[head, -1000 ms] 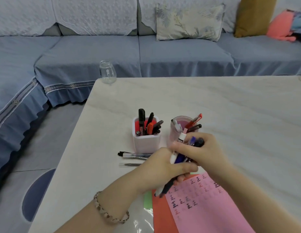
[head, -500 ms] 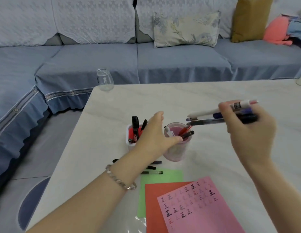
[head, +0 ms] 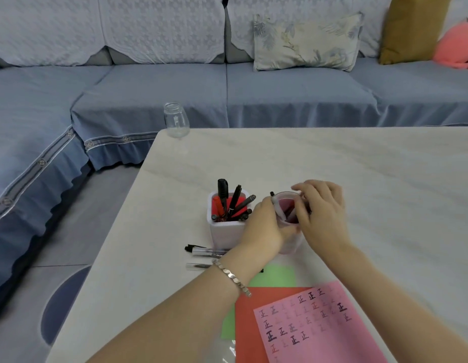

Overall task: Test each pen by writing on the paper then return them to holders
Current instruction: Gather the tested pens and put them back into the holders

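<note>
Both our hands meet at the round pink holder [head: 289, 244], a little toward five o'clock of the table's middle. Our left hand [head: 264, 226] curls around the holder's nine o'clock side and holds it, with a bracelet [head: 231, 277] on that wrist. Our right hand [head: 320, 218] lies over the rim from three o'clock with its fingers [head: 298, 213] bent down into the cup among the pens; we cannot tell whether they grip anything. At nine o'clock of the pink holder, just beside it, stands the white square holder [head: 223, 233], with dark markers [head: 222, 191] sticking up. Loose pens [head: 204, 251] lie on the marble table [head: 358, 166] at six o'clock of that white holder. Nearer us, the pink paper [head: 316, 328] with written marks lies on top of a red sheet [head: 247, 318] and a green sheet [head: 276, 276]. A glass jar [head: 176, 120] stands at the table's far edge at eleven o'clock.
</note>
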Motion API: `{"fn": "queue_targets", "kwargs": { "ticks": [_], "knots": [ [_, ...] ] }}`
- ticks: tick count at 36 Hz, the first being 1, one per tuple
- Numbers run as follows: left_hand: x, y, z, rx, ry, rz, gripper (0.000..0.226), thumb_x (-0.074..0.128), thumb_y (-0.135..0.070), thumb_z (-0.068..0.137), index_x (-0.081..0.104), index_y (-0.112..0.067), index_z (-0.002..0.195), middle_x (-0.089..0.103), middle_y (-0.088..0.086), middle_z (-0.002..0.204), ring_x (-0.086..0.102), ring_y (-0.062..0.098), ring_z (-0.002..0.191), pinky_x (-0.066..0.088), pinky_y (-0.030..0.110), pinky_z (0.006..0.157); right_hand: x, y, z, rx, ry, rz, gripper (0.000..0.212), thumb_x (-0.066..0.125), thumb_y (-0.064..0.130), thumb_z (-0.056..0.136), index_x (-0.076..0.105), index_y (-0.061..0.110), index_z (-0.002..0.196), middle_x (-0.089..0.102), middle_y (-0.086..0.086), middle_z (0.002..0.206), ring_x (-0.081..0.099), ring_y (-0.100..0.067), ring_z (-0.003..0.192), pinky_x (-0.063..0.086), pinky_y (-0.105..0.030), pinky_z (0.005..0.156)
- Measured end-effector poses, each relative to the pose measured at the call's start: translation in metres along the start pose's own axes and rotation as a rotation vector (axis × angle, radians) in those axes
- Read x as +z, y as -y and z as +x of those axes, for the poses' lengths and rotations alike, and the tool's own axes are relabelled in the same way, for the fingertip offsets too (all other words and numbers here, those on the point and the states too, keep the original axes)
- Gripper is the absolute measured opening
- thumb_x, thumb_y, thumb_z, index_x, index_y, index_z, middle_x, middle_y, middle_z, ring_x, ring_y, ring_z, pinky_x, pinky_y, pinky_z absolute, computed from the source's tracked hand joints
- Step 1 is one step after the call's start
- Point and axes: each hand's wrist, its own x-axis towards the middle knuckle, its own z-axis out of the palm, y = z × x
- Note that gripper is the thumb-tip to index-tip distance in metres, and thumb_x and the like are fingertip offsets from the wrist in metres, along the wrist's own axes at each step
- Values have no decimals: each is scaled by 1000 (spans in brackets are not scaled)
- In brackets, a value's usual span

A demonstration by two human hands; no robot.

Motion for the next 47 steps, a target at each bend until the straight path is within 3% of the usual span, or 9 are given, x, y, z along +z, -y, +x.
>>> {"fn": "queue_targets", "kwargs": {
  "ticks": [6, 12, 17, 22, 25, 31, 35, 41, 47],
  "knots": [
    [2, 9, -10, 54, 7, 2, 54, 70, -27, 80, 42, -12, 125, 54, 2, 124, 52, 17, 114, 40, 20, 90, -15, 5, -14, -26, 72, -19, 51, 30, 41, 88, 68, 13, 107, 49, -9, 136, 27, -21, 125, 26, -40, 101],
    [-23, 44, -62, 382, -158, 93, 34, 53, -18, 88, 49, -27, 120, 55, -9, 112, 52, 0, 99, 42, 16, 84, -41, 24, -50, -275, -86, 167, 25, 46, 13, 88, 69, 2, 90, 62, -9, 100, 51, -20, 97, 40, -26, 89],
    [-52, 98, -72, 350, -254, 426, 27, 51, -33, 76, 64, -16, 91, 64, -5, 86, 60, 16, 80, 34, 21, 72, -17, 40, -72, -347, 251, 154, 26, 47, 19, 84, 70, 9, 93, 66, -2, 96, 54, -10, 94, 42, -23, 87],
    [-76, 127, -63, 42, -82, 556, 86, 52, -63, 68, 32, -22, 140, 37, -8, 142, 25, 15, 133, 18, 27, 99, 28, 55, -76, -339, 550, -18, 42, 61, 18, 63, 67, 11, 104, 69, -3, 101, 68, -21, 87, 53, -28, 78],
    [-84, 133, -55, 45, 43, 646, 81, 60, -55, 80, 21, -27, 145, 25, -10, 150, 14, 11, 140, 13, 29, 105, 48, 62, -73, -327, 725, -152, 53, 53, 19, 81, 46, 9, 132, 50, -8, 132, 50, -28, 118, 34, -33, 103],
    [-86, 154, -56, 206, -6, 616, 31, 62, -31, 87, 60, -21, 117, 55, -4, 117, 46, 21, 112, 27, 29, 85, 78, 61, -85, -323, 570, -299, 37, 78, 21, 42, 66, 15, 76, 60, 0, 68, 61, -22, 58, 50, -28, 50],
    [-83, 167, -63, 295, -50, 560, 21, 76, -16, 74, 67, -11, 93, 62, 3, 91, 56, 31, 81, 43, 36, 68, 83, 61, -84, -372, 527, -450, 34, 85, 25, 34, 62, 22, 58, 55, 6, 58, 56, -15, 52, 42, -19, 49],
    [-84, 155, -65, 349, -26, 715, 24, 44, -35, 77, 60, -17, 76, 57, -5, 72, 54, 19, 62, 41, 26, 52, 93, 59, -78, -525, 530, -477, 25, 32, 12, 60, 55, 19, 51, 52, -2, 48, 53, -17, 45, 37, -18, 43],
    [-94, 127, -74, 131, 19, 4, 29, 67, -7, 82, 59, -30, 96, 59, -17, 91, 56, 0, 89, 42, 11, 81, 54, 67, -60, -406, 820, -224, 33, 43, 19, 95, 42, 17, 127, 60, -5, 110, 59, -30, 95, 41, -33, 69]
  ]
}}
